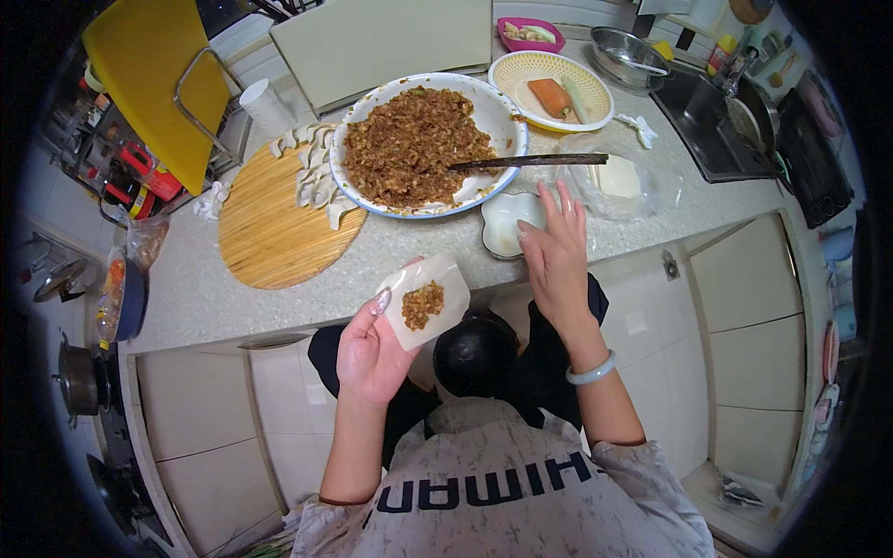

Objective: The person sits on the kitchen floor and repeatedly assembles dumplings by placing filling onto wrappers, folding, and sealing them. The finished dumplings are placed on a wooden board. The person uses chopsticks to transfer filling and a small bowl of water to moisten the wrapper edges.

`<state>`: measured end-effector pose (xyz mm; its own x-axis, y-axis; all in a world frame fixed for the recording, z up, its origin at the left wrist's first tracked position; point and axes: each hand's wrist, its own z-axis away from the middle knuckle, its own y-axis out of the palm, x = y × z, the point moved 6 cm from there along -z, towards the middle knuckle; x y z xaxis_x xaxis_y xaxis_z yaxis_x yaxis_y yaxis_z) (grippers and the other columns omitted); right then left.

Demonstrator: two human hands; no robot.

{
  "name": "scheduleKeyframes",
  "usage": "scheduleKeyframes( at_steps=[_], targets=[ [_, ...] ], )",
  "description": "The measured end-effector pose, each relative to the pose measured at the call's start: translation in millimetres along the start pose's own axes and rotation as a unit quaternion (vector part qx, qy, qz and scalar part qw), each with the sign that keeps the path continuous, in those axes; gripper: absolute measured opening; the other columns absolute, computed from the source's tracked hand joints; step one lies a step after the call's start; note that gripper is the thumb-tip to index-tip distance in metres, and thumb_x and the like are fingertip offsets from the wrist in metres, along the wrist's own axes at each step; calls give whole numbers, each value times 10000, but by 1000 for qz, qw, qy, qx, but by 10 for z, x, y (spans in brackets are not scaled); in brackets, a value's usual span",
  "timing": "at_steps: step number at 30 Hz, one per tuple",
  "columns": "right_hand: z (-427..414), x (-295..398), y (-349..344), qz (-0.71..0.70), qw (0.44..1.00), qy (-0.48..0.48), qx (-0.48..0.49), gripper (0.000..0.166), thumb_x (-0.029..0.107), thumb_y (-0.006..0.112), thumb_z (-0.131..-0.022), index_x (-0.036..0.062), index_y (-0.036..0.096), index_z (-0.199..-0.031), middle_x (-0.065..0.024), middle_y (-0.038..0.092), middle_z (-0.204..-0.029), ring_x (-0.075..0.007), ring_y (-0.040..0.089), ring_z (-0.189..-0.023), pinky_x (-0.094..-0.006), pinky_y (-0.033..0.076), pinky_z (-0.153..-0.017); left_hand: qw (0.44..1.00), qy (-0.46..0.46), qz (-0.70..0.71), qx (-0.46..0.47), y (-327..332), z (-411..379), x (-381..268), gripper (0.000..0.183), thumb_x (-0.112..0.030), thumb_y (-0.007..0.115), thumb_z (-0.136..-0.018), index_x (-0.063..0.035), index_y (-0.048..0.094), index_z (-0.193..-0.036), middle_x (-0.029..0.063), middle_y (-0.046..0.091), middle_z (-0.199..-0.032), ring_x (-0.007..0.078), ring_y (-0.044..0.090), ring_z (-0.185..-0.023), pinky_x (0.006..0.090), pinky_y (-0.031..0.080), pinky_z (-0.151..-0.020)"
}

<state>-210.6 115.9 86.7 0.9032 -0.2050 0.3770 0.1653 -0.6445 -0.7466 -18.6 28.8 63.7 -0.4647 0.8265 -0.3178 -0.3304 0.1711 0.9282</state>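
Observation:
My left hand (377, 342) holds a square dough wrapper (446, 289) with a small heap of minced filling (422, 305) on it. My right hand (558, 258), fingers apart and holding nothing, is over the right edge of a small white dish (509, 223). Behind them a large white basin (513, 139) holds brown minced filling (418, 146). Dark chopsticks (544, 160) lie across its rim, their tips in the filling. A stack of wrappers (617, 176) lies in clear plastic at the right. Folded dumplings (317, 174) sit along the right side of a round bamboo board (279, 230).
Behind the right side stand a yellow basket (516, 77) with a carrot piece, a pink bowl (531, 35) and a steel bowl (624, 56). A sink (704, 125) is at the right. A yellow cutting board (153, 84) and a white paper roll (264, 108) stand at the left.

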Motion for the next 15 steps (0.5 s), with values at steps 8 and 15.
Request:
scheduleKeyframes(
  at_steps=[8, 15],
  targets=[
    [107, 692, -191, -127, 987, -90, 37, 310, 188, 625, -780, 64, 622, -1064, -164, 342, -1425, -362, 264, -1343, -536, 186, -1080, 1000, -4, 14, 15, 7, -39, 37, 510, -175, 326, -950, 47, 236, -1400, 194, 315, -1435, 310, 306, -1334, 439, 212, -1119],
    [218, 687, -234, -182, 974, -133, 25, 257, 203, 612, -803, 70, 613, -1022, -168, 411, -1381, -354, 319, -1319, -537, 205, -1069, 1000, 14, 9, 3, 21, -23, 7, 513, -208, 323, -967, 41, 223, -1405, 207, 313, -1431, 317, 308, -1330, 443, 225, -1112]
  ],
)
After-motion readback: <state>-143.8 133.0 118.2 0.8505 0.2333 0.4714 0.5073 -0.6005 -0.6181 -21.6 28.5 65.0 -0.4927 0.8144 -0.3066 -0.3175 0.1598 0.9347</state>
